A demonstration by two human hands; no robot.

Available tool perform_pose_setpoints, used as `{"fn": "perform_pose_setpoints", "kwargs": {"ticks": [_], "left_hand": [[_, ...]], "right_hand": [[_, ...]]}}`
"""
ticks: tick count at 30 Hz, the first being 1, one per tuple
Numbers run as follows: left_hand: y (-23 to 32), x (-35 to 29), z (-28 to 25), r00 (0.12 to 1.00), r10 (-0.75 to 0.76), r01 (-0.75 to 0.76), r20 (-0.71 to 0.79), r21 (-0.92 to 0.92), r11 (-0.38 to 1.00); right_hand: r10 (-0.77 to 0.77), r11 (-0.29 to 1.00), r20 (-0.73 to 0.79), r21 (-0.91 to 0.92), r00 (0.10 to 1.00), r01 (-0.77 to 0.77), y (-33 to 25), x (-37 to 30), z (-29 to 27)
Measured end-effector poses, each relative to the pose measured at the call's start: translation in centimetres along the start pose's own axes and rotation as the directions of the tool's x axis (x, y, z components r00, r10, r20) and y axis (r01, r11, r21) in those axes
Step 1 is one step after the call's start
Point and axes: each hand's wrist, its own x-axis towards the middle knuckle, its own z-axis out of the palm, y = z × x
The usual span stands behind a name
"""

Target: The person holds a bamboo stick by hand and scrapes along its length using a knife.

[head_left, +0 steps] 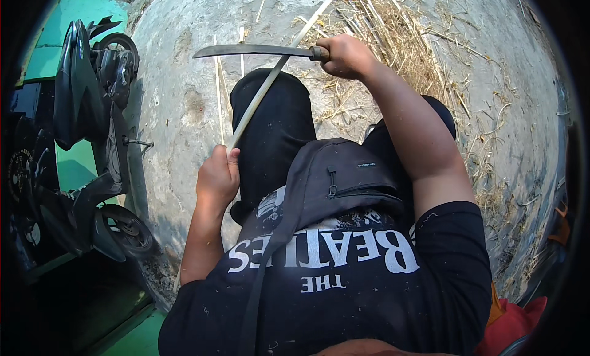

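Observation:
In my right hand [346,57] is the short wooden handle of a machete [255,49], its long blade pointing left. My left hand [218,175] is closed round the lower end of a pale bamboo strip [255,101], which slants up to the right across my left knee. The blade crosses this strip just above the knee; whether the edge touches it or has cut in, I cannot tell. The strip's far end reaches the top of the view.
A heap of pale shavings and split strips [393,43] lies on the concrete ground [178,104] at the far right. Thin strips [219,92] lie beyond my left knee. A black motorcycle [92,135] stands at left. A dark bag [350,172] rests across my lap.

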Motion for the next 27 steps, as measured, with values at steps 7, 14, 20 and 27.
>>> {"fn": "perform_pose_setpoints", "kwargs": {"ticks": [7, 14, 20, 27], "left_hand": [[0.0, 0.9, -0.1, 0.999, 0.025, -0.025, 0.038, 0.008, 1.0], [0.7, 1.1, 1.1, 0.994, 0.099, -0.103, -0.054, -0.069, 0.992], [-0.7, 1.0, 2.0, 0.992, 0.104, -0.108, -0.069, -0.052, 0.993], [0.5, 1.6, 1.0, 0.989, 0.132, -0.136, -0.068, -0.056, 0.989]], "right_hand": [[0.244, 0.958, 0.029, 0.144, 0.969, -0.246, 2.3, 0.1, -0.5], [0.17, 0.973, 0.084, 0.143, 0.982, -0.181, 2.7, 0.1, -0.5], [0.067, 0.998, -0.022, -0.007, 0.998, -0.067, -0.1, -0.8, -0.5], [0.195, 0.981, -0.101, 0.016, 0.976, -0.194, 1.4, -0.7, -0.9]]}}
